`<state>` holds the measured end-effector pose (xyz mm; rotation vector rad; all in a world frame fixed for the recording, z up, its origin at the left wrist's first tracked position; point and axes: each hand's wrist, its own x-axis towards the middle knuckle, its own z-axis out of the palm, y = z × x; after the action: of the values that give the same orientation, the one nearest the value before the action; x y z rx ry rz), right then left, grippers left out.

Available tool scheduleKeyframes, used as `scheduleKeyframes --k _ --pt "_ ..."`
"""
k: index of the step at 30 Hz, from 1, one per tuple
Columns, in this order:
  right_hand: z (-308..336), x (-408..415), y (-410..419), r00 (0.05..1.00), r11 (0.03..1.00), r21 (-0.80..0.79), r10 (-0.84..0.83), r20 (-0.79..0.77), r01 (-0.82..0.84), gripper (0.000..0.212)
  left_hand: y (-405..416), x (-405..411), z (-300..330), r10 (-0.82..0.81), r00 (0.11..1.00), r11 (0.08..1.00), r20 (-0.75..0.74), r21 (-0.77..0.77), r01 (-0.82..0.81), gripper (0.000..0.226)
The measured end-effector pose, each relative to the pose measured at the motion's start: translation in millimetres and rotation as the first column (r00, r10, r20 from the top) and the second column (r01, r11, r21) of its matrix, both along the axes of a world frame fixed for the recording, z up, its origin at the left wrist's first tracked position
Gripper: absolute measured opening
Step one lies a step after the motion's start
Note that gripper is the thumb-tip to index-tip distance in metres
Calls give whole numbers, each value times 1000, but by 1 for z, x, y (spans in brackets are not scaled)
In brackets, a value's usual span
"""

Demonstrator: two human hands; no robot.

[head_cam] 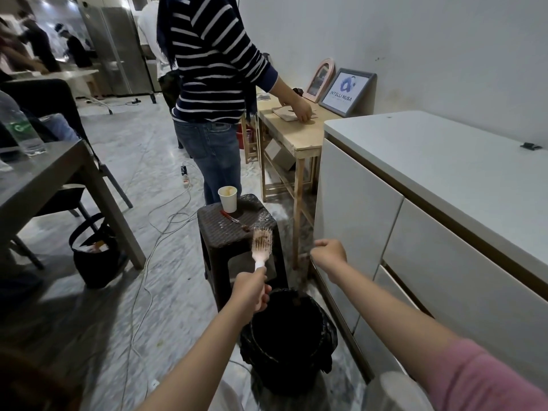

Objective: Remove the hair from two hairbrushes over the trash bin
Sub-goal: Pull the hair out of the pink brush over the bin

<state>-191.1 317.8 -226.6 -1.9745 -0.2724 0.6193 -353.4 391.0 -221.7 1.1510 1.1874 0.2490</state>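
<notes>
- The left hand (252, 293), just below the middle of the frame, has its fingers curled round the white handle of a hairbrush (261, 247).
- The hairbrush stands nearly upright, bristle head up, with a tangle of brownish hair among the bristles; the head shows in front of the dark stool (234, 229).
- The right hand (329, 253), right of centre, is raised with its fingers curled in; whether it pinches any hair cannot be told.
- The two hands are apart, the right one a little higher in the frame than the left.
- The trash bin (289, 333), lined with a black bag, stands on the floor at lower centre, just below and to the right of the left hand.
- On the stool, above the bin in the frame, stand a paper cup (228, 198) and a small reddish-handled tool (229, 216) lying flat.
- A white cabinet (415, 232) fills the right side.
- A person in a striped top (213, 60) stands at upper centre, one hand on a wooden table (293, 134).
- A grey table (44, 179) sits at the left edge, a dark bag (95, 256) beside its leg.
</notes>
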Motion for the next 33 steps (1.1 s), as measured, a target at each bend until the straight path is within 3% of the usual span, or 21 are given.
scheduleKeyframes --k 5,9,15,19,27,33 --pt "10 -17 14 952 965 139 245 -183 -222 27 -7 9 6 -35 999 999 11 9 35 29" --pt "10 -25 19 912 922 206 366 -186 -328 16 -10 12 8 -41 999 999 30 9 41 30" --pt "8 -26 20 952 943 148 305 -16 -299 25 -8 7 6 -15 999 1000 36 -6 15 31" --pt "13 -26 18 933 922 175 358 -46 -346 28 -7 5 3 11 999 1000 31 -2 -11 32" --pt "27 -21 2 910 858 447 369 -189 -255 24 5 -8 2 144 986 988 87 -76 -138 28" --pt "39 -5 -15 904 754 652 329 -272 -79 22 21 -20 1 252 964 964 88 -115 -241 24"
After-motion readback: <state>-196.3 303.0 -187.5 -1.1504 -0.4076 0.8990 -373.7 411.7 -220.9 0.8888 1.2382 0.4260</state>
